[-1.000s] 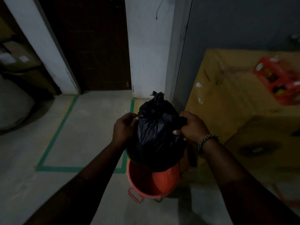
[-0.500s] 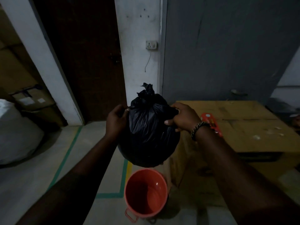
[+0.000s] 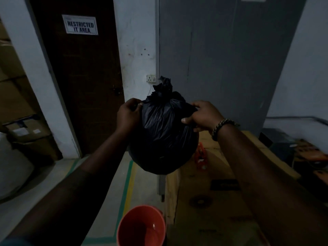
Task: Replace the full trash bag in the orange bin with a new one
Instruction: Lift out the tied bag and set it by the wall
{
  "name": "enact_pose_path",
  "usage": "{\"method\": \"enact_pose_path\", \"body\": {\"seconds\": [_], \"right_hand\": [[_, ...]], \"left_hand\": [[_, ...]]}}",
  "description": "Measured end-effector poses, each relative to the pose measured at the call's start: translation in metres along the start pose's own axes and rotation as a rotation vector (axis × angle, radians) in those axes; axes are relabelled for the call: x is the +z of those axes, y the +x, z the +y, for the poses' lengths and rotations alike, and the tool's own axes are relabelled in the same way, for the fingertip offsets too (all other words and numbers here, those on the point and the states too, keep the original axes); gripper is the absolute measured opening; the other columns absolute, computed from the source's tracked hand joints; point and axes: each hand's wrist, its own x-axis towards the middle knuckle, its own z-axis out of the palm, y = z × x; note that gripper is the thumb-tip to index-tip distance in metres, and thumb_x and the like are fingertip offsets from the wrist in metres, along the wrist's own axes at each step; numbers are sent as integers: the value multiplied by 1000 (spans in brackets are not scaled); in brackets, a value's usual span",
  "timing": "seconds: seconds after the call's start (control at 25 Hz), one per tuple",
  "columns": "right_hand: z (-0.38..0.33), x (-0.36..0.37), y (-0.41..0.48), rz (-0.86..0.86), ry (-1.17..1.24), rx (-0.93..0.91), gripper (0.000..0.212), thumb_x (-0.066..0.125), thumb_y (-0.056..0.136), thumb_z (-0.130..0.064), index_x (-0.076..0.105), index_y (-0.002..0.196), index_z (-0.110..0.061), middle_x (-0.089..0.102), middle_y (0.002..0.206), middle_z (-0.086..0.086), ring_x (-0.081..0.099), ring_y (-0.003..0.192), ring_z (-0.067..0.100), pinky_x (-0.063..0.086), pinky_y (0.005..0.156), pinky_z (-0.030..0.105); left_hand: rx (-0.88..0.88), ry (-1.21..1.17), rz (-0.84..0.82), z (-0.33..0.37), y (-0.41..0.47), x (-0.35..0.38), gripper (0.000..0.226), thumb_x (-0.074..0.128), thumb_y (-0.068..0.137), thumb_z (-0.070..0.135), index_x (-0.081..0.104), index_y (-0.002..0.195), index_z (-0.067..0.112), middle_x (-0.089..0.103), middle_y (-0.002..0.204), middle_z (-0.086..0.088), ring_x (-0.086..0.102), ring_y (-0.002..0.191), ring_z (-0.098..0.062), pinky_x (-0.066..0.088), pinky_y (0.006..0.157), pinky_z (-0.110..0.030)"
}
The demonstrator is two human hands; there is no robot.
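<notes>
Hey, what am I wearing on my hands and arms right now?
No gloves on the left hand or the right hand. The right wrist carries a beaded bracelet of light and dark beads. Both forearms are uncovered; a bluish sliver at the lower left edge may be a sleeve.

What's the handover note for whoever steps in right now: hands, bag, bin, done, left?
Left hand: grips the tied black trash bag at its upper left side.
Right hand: pinches the bag's upper right side.
Bag: knotted shut, held in the air, clear of the orange bin, which stands below beside a cardboard box.
Done: full bag tied and out of the bin; the bin shows no liner.
Left: set the full bag aside and fit a new one. No new bag in view.
</notes>
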Motion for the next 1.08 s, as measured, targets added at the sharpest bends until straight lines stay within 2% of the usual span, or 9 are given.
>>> {"method": "enact_pose_path", "body": {"seconds": [0.2, 0.32, 0.44, 0.64, 0.8, 0.92, 1.08], "right_hand": [[14, -65, -16, 90, 10, 12, 54, 87, 74, -17, 65, 123, -21, 68, 112, -1, 69, 88, 21, 61, 57, 33], [30, -105, -23, 169, -10, 39, 51, 87, 74, -19, 66, 120, -22, 69, 109, -2, 70, 86, 20, 61, 56, 32], [53, -145, -26, 262, -34, 94, 57, 88, 73, -21, 65, 124, -22, 67, 114, -1, 69, 89, 21, 63, 59, 35], [93, -206, -23, 429, -74, 193, 52, 89, 72, -19, 68, 119, -19, 69, 106, 0, 72, 80, 23, 64, 62, 39], [125, -255, -17, 577, -119, 279, 47, 89, 72, -18, 69, 114, -18, 68, 93, -7, 74, 73, 25, 64, 63, 45], [148, -279, -23, 699, -123, 331, 40, 89, 71, -13, 66, 102, -25, 66, 85, -13, 72, 69, 20, 63, 61, 46], [192, -310, -36, 835, -128, 432, 44, 90, 68, -15, 67, 104, -26, 69, 89, -8, 73, 69, 22, 63, 60, 44]], "left_hand": [[30, -50, -51, 36, 8, 56, 13, 60, 97, 28, 72, 96, 24, 73, 96, 8, 69, 97, -12, 57, 88, -36], [67, -76, -85, 56, 14, 104, 14, 61, 96, 28, 73, 97, 20, 73, 95, 6, 69, 95, -12, 56, 88, -32], [115, -95, -168, 78, 21, 164, 14, 61, 96, 24, 73, 97, 17, 71, 92, 5, 68, 92, -12, 49, 77, -23], [172, -195, -340, 95, 36, 275, 15, 62, 96, 25, 74, 98, 16, 72, 90, 2, 70, 90, -16, 52, 78, -28], [200, -339, -501, 116, 44, 368, 15, 64, 95, 24, 75, 98, 15, 74, 92, -1, 71, 89, -17, 59, 84, -38], [247, -411, -582, 129, 43, 431, 15, 64, 95, 22, 75, 96, 12, 75, 94, -3, 71, 89, -19, 58, 85, -42], [272, -500, -735, 146, 18, 506, 15, 63, 95, 23, 75, 96, 13, 74, 93, 1, 71, 90, -16, 58, 88, -41]]}}
